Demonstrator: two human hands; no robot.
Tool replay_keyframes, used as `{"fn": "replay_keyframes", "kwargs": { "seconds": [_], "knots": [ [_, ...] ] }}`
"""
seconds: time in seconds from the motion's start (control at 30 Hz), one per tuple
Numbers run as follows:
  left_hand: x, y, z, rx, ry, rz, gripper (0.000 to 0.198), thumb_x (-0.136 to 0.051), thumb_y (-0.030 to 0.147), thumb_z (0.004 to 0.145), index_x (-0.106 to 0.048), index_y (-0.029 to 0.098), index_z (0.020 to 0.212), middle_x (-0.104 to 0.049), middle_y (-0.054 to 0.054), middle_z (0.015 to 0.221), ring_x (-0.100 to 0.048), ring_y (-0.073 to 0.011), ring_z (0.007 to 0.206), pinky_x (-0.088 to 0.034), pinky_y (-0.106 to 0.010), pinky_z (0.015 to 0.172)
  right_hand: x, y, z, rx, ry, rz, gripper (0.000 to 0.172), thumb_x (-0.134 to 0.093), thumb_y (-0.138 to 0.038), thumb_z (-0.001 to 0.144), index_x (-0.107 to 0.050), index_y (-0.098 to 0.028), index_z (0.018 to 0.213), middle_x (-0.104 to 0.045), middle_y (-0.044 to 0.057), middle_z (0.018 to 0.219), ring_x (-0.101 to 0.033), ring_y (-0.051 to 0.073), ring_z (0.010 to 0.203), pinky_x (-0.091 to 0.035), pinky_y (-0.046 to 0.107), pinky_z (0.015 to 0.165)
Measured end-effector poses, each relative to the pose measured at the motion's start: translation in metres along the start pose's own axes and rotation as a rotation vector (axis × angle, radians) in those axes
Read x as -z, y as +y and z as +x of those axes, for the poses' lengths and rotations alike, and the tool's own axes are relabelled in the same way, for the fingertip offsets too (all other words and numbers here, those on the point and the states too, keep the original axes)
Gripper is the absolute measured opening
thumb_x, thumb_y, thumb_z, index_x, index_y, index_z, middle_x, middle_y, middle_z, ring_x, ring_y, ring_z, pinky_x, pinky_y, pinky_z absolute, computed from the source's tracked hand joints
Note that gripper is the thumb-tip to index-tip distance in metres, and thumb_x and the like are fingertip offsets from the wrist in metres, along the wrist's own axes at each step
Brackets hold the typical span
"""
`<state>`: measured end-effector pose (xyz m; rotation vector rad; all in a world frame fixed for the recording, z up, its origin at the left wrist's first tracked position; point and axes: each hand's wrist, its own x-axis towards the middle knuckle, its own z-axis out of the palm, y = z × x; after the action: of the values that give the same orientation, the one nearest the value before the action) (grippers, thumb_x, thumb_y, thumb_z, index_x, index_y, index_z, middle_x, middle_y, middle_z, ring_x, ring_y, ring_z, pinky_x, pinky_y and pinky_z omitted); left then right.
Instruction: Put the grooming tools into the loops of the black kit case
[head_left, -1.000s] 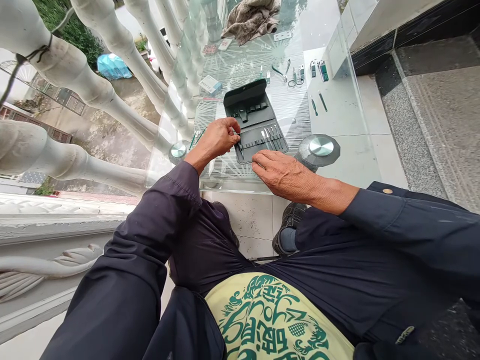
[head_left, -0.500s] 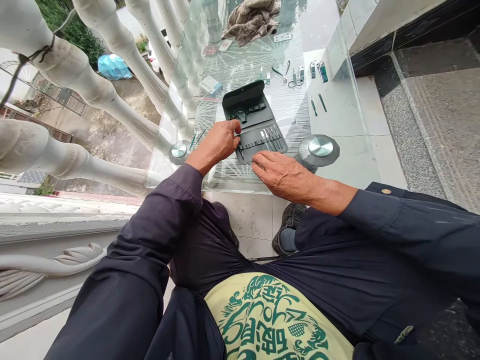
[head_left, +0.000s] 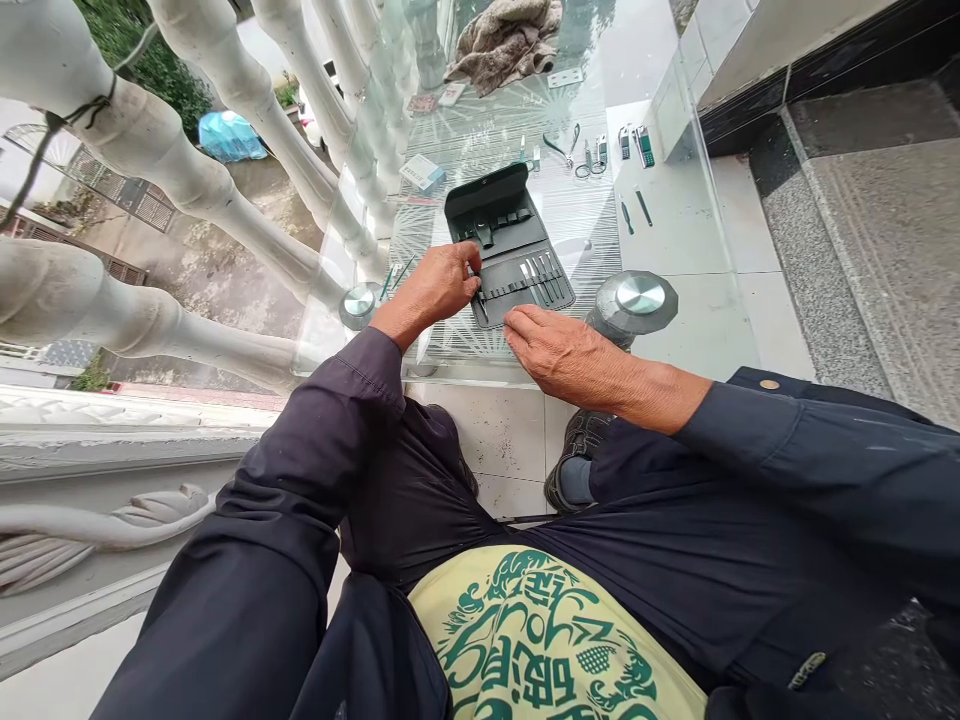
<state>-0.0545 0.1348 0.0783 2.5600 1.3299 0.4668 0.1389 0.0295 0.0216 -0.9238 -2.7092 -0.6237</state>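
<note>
A black manicure case lies unfolded on the glass table, its flap standing up at the back. Several slim metal nail tools sit in the elastic loops on its right side. My left hand is over the case's left edge, thumb and fingers pinched on a slim metal nail tool whose tip points down by the leftmost loops. My right hand is closed at the near edge of the case, its fingertips pressed together there; the fingers partly hide that edge.
On the glass table are nippers, scissors, nail clippers, two slim tools, a small box and a crumpled cloth. More thin tools lie left of my left hand. White balusters border the left side.
Hardly anything differs. Both hands stay at the case, the left still pinching the slim tool by the left loops; the view has shifted very slightly.
</note>
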Motion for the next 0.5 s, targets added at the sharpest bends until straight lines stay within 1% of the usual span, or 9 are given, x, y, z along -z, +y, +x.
{"fn": "replay_keyframes", "kwargs": {
  "seconds": [0.03,0.1,0.2,0.23,0.27,0.33,0.4,0.43,0.5],
  "knots": [
    [0.004,0.0,0.0,0.016,0.003,-0.005,0.011,-0.061,0.018,0.083,-0.064,0.019,0.094,-0.065,-0.002,0.078,-0.061,-0.0191,0.074,-0.043,-0.03,0.065,0.0,0.0,0.0,0.001,0.005,0.0,0.028,-0.035,0.001,0.086,-0.061,-0.005,0.097,-0.054,0.018,0.098,-0.044,0.027,0.092,-0.038,0.037,0.076],
    [0.018,-0.007,0.001,0.076,0.065,-0.018,0.014,-0.062,0.021,0.086,-0.063,0.02,0.1,-0.066,-0.002,0.081,-0.062,-0.0187,0.077,-0.045,-0.03,0.07,0.0,0.001,0.0,0.005,0.018,0.012,0.027,-0.037,0.002,0.085,-0.061,-0.005,0.097,-0.054,0.018,0.098,-0.044,0.027,0.093,-0.039,0.037,0.078],
    [0.051,-0.034,-0.003,0.274,0.363,0.036,0.017,-0.054,0.022,0.093,-0.06,0.021,0.108,-0.067,-0.003,0.09,-0.061,-0.0179,0.087,-0.045,-0.03,0.081,-0.001,0.002,-0.001,0.018,0.04,0.05,0.026,-0.041,0.003,0.081,-0.061,-0.005,0.096,-0.055,0.018,0.099,-0.045,0.027,0.095,-0.039,0.038,0.082],
    [0.062,-0.045,-0.007,0.373,0.463,0.088,0.014,-0.051,0.022,0.094,-0.06,0.02,0.104,-0.067,-0.004,0.094,-0.06,-0.0182,0.091,-0.044,-0.03,0.084,-0.001,0.002,-0.001,0.019,0.047,0.063,0.026,-0.042,0.003,0.081,-0.061,-0.005,0.096,-0.055,0.018,0.1,-0.045,0.027,0.095,-0.04,0.038,0.082],
    [0.071,-0.056,-0.011,0.468,0.502,0.142,0.012,-0.051,0.021,0.093,-0.061,0.018,0.099,-0.067,-0.005,0.098,-0.059,-0.0192,0.095,-0.043,-0.031,0.087,-0.001,0.002,-0.001,0.018,0.052,0.072,0.025,-0.042,0.003,0.08,-0.061,-0.006,0.095,-0.055,0.018,0.1,-0.046,0.027,0.095,-0.04,0.037,0.081],
    [0.082,-0.072,-0.019,0.598,0.489,0.194,0.01,-0.054,0.02,0.089,-0.063,0.016,0.086,-0.067,-0.008,0.094,-0.059,-0.0227,0.096,-0.044,-0.034,0.087,-0.002,0.003,-0.002,0.011,0.06,0.077,0.025,-0.043,0.004,0.08,-0.061,-0.007,0.094,-0.056,0.018,0.1,-0.046,0.027,0.094,-0.04,0.037,0.078],
    [0.082,-0.079,-0.025,0.662,0.353,0.161,0.005,-0.062,0.019,0.081,-0.064,0.015,0.08,-0.066,-0.01,0.087,-0.061,-0.0251,0.094,-0.045,-0.035,0.083,-0.002,0.003,-0.002,0.008,0.065,0.079,0.025,-0.043,0.004,0.08,-0.061,-0.007,0.093,-0.056,0.018,0.1,-0.047,0.027,0.093,-0.04,0.037,0.077],
    [0.08,-0.08,-0.026,0.672,0.273,0.128,0.005,-0.065,0.02,0.078,-0.064,0.015,0.08,-0.066,-0.011,0.085,-0.061,-0.026,0.095,-0.046,-0.035,0.082,-0.002,0.003,-0.002,0.008,0.068,0.08,0.025,-0.043,0.004,0.08,-0.061,-0.007,0.093,-0.056,0.018,0.1,-0.047,0.027,0.093,-0.04,0.037,0.077],
    [0.073,-0.079,-0.025,0.676,0.178,0.076,0.01,-0.069,0.02,0.074,-0.065,0.015,0.082,-0.066,-0.011,0.084,-0.061,-0.0272,0.096,-0.047,-0.035,0.081,-0.003,0.003,-0.002,0.014,0.069,0.078,0.024,-0.043,0.004,0.08,-0.061,-0.008,0.092,-0.056,0.018,0.1,-0.047,0.027,0.093,-0.04,0.036,0.077]
  ]
}}
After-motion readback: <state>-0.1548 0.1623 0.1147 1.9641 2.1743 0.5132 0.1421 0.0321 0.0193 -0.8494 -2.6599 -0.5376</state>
